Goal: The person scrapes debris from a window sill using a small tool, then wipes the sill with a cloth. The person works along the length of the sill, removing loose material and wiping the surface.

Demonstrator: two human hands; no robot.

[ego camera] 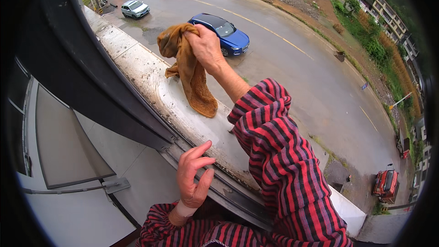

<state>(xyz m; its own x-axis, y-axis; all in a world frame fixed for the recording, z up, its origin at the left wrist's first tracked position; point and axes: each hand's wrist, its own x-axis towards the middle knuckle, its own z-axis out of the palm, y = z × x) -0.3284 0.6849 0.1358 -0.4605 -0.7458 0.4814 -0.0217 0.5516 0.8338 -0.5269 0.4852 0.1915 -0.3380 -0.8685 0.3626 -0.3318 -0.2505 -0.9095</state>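
A bunched brown cloth (pixel 192 72) hangs from my right hand (pixel 205 46), which grips its upper end. Its lower end drapes onto or just over the white outer window ledge (pixel 209 133); contact is hard to judge. Dirt specks cover much of that ledge, while a paler wiped-looking patch lies under the cloth. My left hand (pixel 195 175) holds nothing, its fingers apart and partly bent. It hovers over or beside the metal window track (pixel 226 187), nearest the inner side. Both forearms wear red-and-black striped sleeves.
A dark window frame (pixel 103 75) rises on the left. Beyond the ledge is a drop to a wet road (pixel 284 17) with a blue car (pixel 223 32), a white car (pixel 135 8) and a red truck (pixel 387 183). Indoors, a grey panel (pixel 68 140) stands at lower left.
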